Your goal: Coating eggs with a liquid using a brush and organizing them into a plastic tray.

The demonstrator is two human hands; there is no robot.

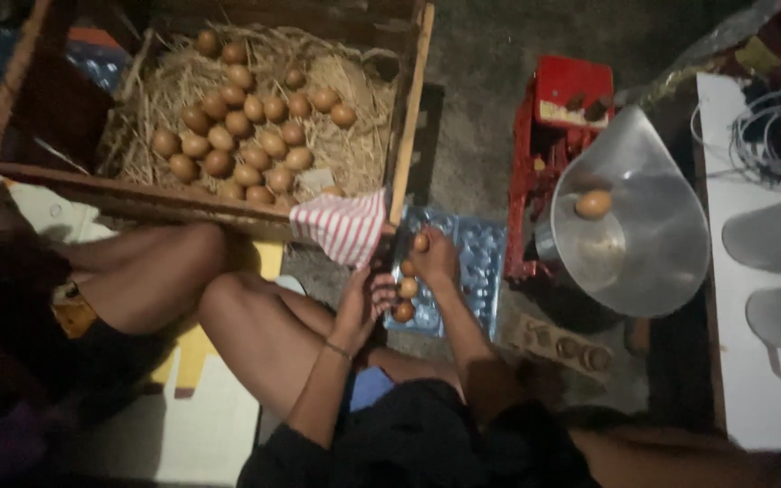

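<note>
My right hand (433, 259) holds a brown egg (420, 241) over the near-left corner of a clear blue egg tray (481, 262) on the floor. Three eggs (407, 287) sit in a column on the tray's left edge. My left hand (365, 303), with a thin bracelet at the wrist, is curled beside those eggs, just under a red-and-white striped cloth (345, 226) that hangs from the crate's corner. Whether that hand grips anything is unclear. A wooden crate (409, 117) lined with straw holds several brown eggs (237, 136).
A red scale (544, 172) with a metal pan (653, 235) stands to the right, one egg (593, 204) in the pan. Small weights (567, 346) lie in front of it. A white table (761, 380) with cables and grey mugs is far right. Another person's bare leg (137, 280) lies left.
</note>
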